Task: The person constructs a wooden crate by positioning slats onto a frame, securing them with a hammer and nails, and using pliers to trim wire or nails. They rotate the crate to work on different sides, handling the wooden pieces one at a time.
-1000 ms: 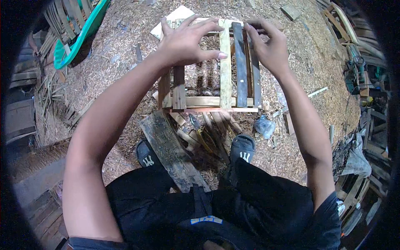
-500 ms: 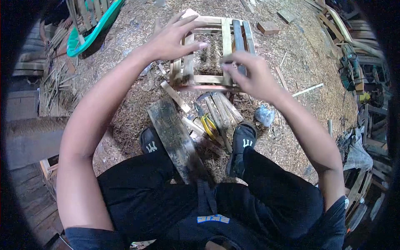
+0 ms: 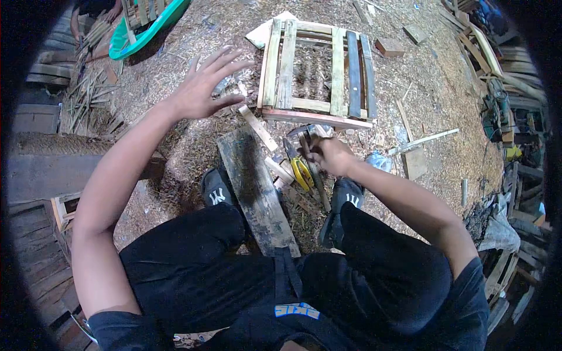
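My left hand (image 3: 199, 90) is held up with its fingers spread, holding nothing, left of a slatted wooden frame (image 3: 338, 73). Low in front of that frame, my right hand (image 3: 331, 156) has its fingers closed around the handle of a hammer (image 3: 318, 184); blur hides part of the grip. The hammer's dark head lies towards the frame. Just left of the hammer are yellow-handled pliers (image 3: 302, 174). A worn wooden plank (image 3: 257, 193) slants between my feet, with a short wood strip (image 3: 258, 127) beside its far end.
Wood shavings cover the ground. A green basin-like object (image 3: 158, 29) lies at the upper left, near another person's arm (image 3: 75, 23). A wood block (image 3: 389, 48), a clear plastic bag (image 3: 379, 162) and a green power tool (image 3: 496, 96) are to the right.
My right hand has come down from the wooden frame to the hammer and closed on it. My left hand has moved left, off the frame. The frame appears further right in view.
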Action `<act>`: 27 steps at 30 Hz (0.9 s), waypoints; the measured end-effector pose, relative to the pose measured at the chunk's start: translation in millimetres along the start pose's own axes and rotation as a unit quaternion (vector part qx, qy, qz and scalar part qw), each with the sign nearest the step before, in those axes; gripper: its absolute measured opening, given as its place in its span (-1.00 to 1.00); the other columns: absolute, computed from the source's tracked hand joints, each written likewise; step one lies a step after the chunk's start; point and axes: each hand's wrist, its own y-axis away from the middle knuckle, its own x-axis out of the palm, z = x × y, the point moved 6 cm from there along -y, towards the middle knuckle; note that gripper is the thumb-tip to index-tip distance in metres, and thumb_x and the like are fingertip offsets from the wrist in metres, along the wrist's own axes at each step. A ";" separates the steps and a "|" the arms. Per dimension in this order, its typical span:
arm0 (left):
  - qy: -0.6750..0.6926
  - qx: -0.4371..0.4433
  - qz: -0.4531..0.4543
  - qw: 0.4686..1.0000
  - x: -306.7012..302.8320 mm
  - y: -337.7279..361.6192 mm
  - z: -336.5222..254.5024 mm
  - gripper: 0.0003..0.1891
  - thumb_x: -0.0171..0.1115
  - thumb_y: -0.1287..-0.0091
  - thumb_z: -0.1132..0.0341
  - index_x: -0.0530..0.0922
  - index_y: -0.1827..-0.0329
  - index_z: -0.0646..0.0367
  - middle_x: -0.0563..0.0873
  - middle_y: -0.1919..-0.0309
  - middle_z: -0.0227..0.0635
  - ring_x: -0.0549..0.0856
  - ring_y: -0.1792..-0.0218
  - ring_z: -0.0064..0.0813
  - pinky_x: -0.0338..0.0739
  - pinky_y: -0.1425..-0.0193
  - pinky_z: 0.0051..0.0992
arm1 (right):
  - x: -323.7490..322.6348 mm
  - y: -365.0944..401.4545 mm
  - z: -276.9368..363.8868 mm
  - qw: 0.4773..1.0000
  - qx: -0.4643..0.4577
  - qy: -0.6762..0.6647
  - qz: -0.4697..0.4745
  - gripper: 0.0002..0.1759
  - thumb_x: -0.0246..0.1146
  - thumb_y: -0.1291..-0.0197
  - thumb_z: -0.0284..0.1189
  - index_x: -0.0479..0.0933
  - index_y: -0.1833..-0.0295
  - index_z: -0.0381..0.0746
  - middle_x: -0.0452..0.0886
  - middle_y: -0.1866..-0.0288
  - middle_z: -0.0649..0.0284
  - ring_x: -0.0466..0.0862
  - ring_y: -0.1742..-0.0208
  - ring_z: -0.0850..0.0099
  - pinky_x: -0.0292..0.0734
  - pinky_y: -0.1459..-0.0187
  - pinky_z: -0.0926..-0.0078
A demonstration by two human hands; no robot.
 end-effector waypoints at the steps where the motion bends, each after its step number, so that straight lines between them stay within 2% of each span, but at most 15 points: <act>1: 0.032 -0.007 -0.013 0.999 0.2 0.3 4.4 -0.18 0.38 -0.39 -0.18 0.26 -0.69 -0.38 0.20 -0.73 -0.39 0.07 -0.75 -0.09 -0.17 -0.75 0.32 | 12.8 -10.5 -14.4 0.999 0.036 0.019 0.017 -0.60 0.31 -0.41 -0.25 0.64 -0.21 -0.27 0.76 -0.01 -0.15 0.76 -0.06 -0.10 0.65 -0.19 0.04; 2: 0.033 -0.009 -0.012 0.999 2.5 -0.6 8.3 -0.18 0.38 -0.39 -0.18 0.26 -0.69 -0.38 0.20 -0.73 -0.39 0.07 -0.75 -0.09 -0.17 -0.75 0.32 | 24.1 -20.4 -29.7 0.996 0.072 0.040 0.033 -0.57 0.32 -0.39 -0.27 0.62 -0.24 -0.31 0.76 -0.02 -0.17 0.76 -0.07 -0.09 0.66 -0.20 0.08; 3: 0.036 -0.016 -0.024 0.999 2.5 -2.0 12.1 -0.19 0.37 -0.40 -0.17 0.25 -0.70 -0.36 0.21 -0.73 -0.37 0.09 -0.74 -0.08 -0.16 -0.75 0.30 | 26.9 -25.1 -33.4 0.993 0.097 0.027 0.057 -0.64 0.33 -0.36 -0.34 0.67 -0.15 -0.35 0.73 -0.04 -0.25 0.77 -0.09 -0.09 0.67 -0.21 0.04; 4: 0.039 -0.022 -0.035 0.998 1.4 -3.6 14.3 -0.20 0.36 -0.41 -0.15 0.25 -0.70 -0.35 0.21 -0.73 -0.36 0.10 -0.74 -0.07 -0.15 -0.75 0.28 | 36.4 -31.1 -39.8 0.993 0.097 0.027 0.059 -0.64 0.33 -0.36 -0.34 0.67 -0.15 -0.35 0.73 -0.04 -0.25 0.77 -0.09 -0.09 0.67 -0.21 0.04; 5: 0.028 -0.033 -0.030 0.999 2.2 -5.3 17.0 -0.20 0.38 -0.42 -0.08 0.25 -0.70 -0.33 0.23 -0.72 -0.35 0.13 -0.73 -0.06 -0.08 -0.77 0.19 | 44.8 -38.2 -45.9 0.995 0.085 0.053 0.026 -0.63 0.34 -0.35 -0.31 0.67 -0.10 -0.38 0.73 -0.04 -0.24 0.76 -0.10 -0.09 0.67 -0.20 0.03; 6: 0.031 -0.034 -0.029 0.999 5.0 -7.0 20.2 -0.20 0.38 -0.42 -0.08 0.25 -0.70 -0.33 0.23 -0.72 -0.35 0.13 -0.73 -0.06 -0.08 -0.77 0.19 | 42.2 -40.2 -40.9 0.994 0.072 0.079 -0.008 -0.61 0.36 -0.34 -0.29 0.68 -0.06 -0.41 0.74 -0.03 -0.24 0.76 -0.11 -0.09 0.67 -0.19 0.03; 10: 0.051 -0.007 -0.058 0.997 11.7 -14.6 29.3 -0.20 0.40 -0.43 0.01 0.25 -0.70 -0.26 0.27 -0.70 -0.28 0.18 -0.70 -0.05 0.04 -0.77 0.05 | 53.0 -48.6 -40.3 0.990 0.112 0.067 0.059 -0.54 0.36 -0.34 -0.18 0.66 -0.06 -0.40 0.74 -0.04 -0.21 0.74 -0.15 -0.09 0.64 -0.21 0.00; 12: 0.059 0.006 -0.067 0.996 16.0 -18.7 33.6 -0.21 0.40 -0.43 0.02 0.26 -0.70 -0.24 0.29 -0.69 -0.25 0.20 -0.69 -0.04 0.08 -0.77 0.01 | 55.0 -53.4 -39.7 0.993 0.092 0.075 0.008 -0.48 0.36 -0.33 -0.10 0.64 -0.07 -0.39 0.74 -0.07 -0.17 0.73 -0.18 -0.08 0.63 -0.22 -0.04; 15: 0.077 0.018 -0.079 0.994 21.6 -22.8 37.7 -0.21 0.40 -0.43 0.01 0.27 -0.69 -0.20 0.33 -0.66 -0.17 0.26 -0.67 -0.01 0.10 -0.75 0.02 | 60.1 -61.4 -37.7 0.990 0.110 0.088 0.029 -0.42 0.36 -0.34 -0.03 0.62 -0.12 -0.37 0.74 -0.09 -0.16 0.73 -0.19 -0.08 0.62 -0.22 -0.06; 19: 0.135 -0.014 -0.096 0.986 25.8 -24.9 46.0 -0.25 0.32 -0.48 -0.07 0.29 -0.69 -0.14 0.38 -0.62 -0.09 0.32 -0.63 0.01 0.13 -0.74 -0.02 | 55.5 -65.6 -33.2 0.990 0.102 0.087 0.052 -0.40 0.35 -0.34 -0.02 0.60 -0.15 -0.37 0.73 -0.10 -0.17 0.73 -0.19 -0.09 0.61 -0.23 -0.02; 21: 0.160 -0.026 -0.101 0.982 26.0 -25.8 52.5 -0.26 0.28 -0.50 -0.10 0.29 -0.69 -0.11 0.39 -0.61 -0.05 0.34 -0.62 0.01 0.14 -0.73 -0.03 | 57.2 -65.6 -36.7 0.991 0.128 0.025 0.040 -0.39 0.33 -0.36 -0.04 0.58 -0.22 -0.36 0.73 -0.12 -0.19 0.73 -0.19 -0.11 0.59 -0.27 0.01; 23: 0.205 -0.040 -0.088 0.974 25.6 -24.5 57.8 -0.22 0.17 -0.50 -0.29 0.26 -0.70 -0.22 0.38 -0.62 -0.05 0.30 -0.64 0.02 0.16 -0.73 0.02 | 59.6 -66.0 -41.9 0.993 0.115 0.005 0.028 -0.40 0.31 -0.37 -0.06 0.57 -0.26 -0.34 0.72 -0.11 -0.21 0.73 -0.17 -0.09 0.60 -0.26 0.02; 25: 0.205 -0.046 -0.088 0.974 22.2 -23.5 57.4 -0.22 0.17 -0.50 -0.29 0.27 -0.70 -0.21 0.39 -0.61 -0.04 0.31 -0.64 0.01 0.16 -0.73 0.02 | 53.7 -61.0 -36.3 0.994 0.076 -0.080 0.022 -0.44 0.27 -0.42 -0.17 0.52 -0.38 -0.30 0.72 -0.09 -0.22 0.75 -0.12 -0.03 0.60 -0.25 0.06; 26: 0.206 -0.052 -0.087 0.973 20.3 -24.0 57.1 -0.22 0.17 -0.50 -0.30 0.27 -0.70 -0.21 0.39 -0.61 -0.03 0.32 -0.64 0.01 0.17 -0.72 0.02 | 48.5 -53.3 -38.3 0.994 0.076 -0.079 0.016 -0.44 0.27 -0.42 -0.17 0.52 -0.38 -0.30 0.72 -0.09 -0.22 0.75 -0.12 -0.03 0.60 -0.25 0.06; 27: 0.216 -0.043 -0.095 0.971 19.8 -23.4 58.5 -0.23 0.16 -0.51 -0.30 0.30 -0.69 -0.17 0.41 -0.59 -0.04 0.33 -0.63 -0.01 0.19 -0.72 0.02 | 21.7 -29.6 -10.2 0.990 0.078 -0.099 0.055 -0.45 0.25 -0.44 -0.21 0.52 -0.40 -0.30 0.72 -0.09 -0.21 0.74 -0.12 -0.03 0.59 -0.24 0.07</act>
